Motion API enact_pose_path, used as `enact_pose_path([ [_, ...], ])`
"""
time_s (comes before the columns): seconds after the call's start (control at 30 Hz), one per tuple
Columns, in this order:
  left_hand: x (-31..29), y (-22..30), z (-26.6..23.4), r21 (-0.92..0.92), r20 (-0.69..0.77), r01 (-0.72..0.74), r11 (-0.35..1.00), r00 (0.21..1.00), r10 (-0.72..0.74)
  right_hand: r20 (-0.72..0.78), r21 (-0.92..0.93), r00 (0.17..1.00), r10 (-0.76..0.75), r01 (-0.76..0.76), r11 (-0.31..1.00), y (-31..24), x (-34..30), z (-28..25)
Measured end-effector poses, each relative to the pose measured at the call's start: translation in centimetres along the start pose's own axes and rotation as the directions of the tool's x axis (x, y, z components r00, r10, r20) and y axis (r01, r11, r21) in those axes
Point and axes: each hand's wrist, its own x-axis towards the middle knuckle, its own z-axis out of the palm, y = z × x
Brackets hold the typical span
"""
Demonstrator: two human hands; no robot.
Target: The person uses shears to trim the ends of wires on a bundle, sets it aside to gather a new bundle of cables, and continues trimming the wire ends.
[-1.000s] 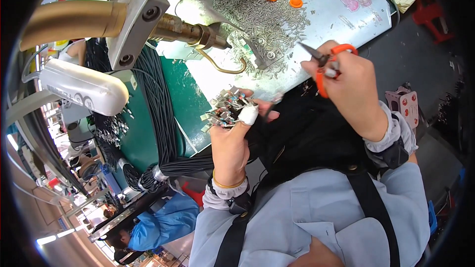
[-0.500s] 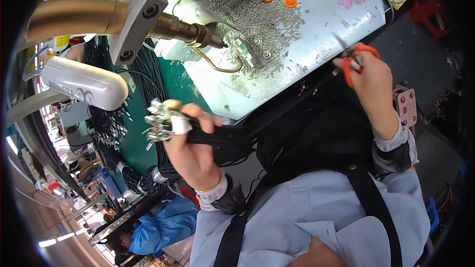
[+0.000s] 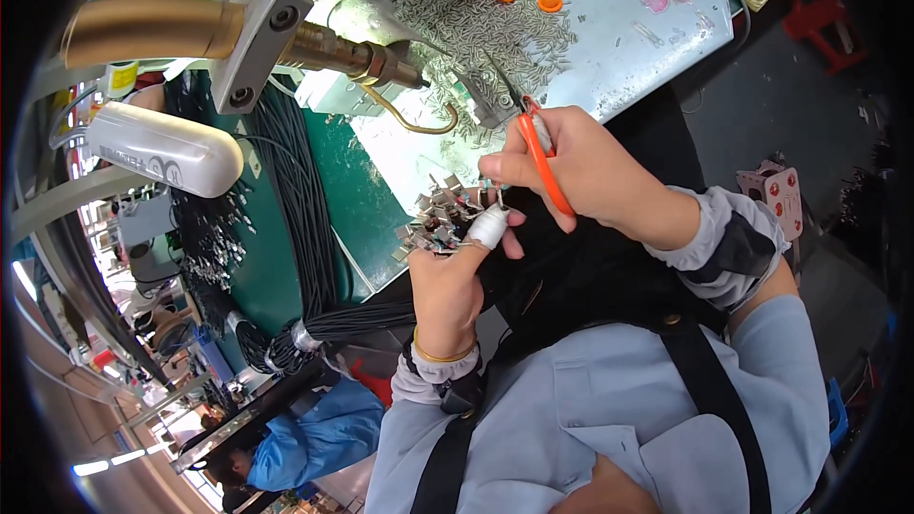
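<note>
My left hand (image 3: 444, 295) is closed around a bunch of black cables whose bare metal connectors (image 3: 443, 219) stick out above the fist. White tape (image 3: 488, 227) wraps its thumb. Close against it, my right hand (image 3: 609, 171) grips orange-handled scissors (image 3: 546, 167) in the palm, their dark blades pointing up and away. The right thumb and a finger reach to a connector at the bunch's right edge; whether they pinch it is hard to tell. Most of the held cables are hidden by the hands and the black apron.
A white work surface (image 3: 628, 67) carries a heap of small metal pieces (image 3: 466, 19) and two orange rings (image 3: 549, 3). A machine's brass-coloured nozzle (image 3: 352, 52) and white cylinder (image 3: 167, 148) overhang the left. Black cable bundles (image 3: 295, 200) lie on the green mat (image 3: 338, 171). A person in blue (image 3: 319, 433) sits lower left.
My right hand has swung left with the scissors, from the table's right edge to the connectors. My left hand has moved right and turned, bringing the connectors towards it.
</note>
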Motion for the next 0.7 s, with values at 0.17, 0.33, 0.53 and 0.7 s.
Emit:
enact_pose_path([
  [0.17, 0.2, -0.2, -0.2, -0.044, -0.017, -0.052, 0.998, 0.999, 0.051, -0.169, -0.556, 0.743, -0.648, 0.471, 0.685, 3.5, 1.2, 0.4],
  [0.33, 0.4, -0.1, -1.1, -0.153, 0.010, -0.003, 0.988, 1.000, 0.004, 0.298, -0.857, 0.410, -0.862, 0.513, -0.052, 2.6, -1.2, 0.3],
  [0.53, 0.3, 0.6, -1.1, -0.315, 0.106, 0.052, 0.948, 0.994, -0.019, 0.210, -0.747, 0.488, -0.847, 0.639, 0.183, 3.7, -0.7, -0.1],
  [0.7, 0.1, 0.7, -0.9, -0.409, 0.119, 0.121, 0.905, 0.990, -0.079, -0.006, -0.406, 0.682, -0.731, 0.667, 0.625, 4.5, -0.6, 0.5],
])
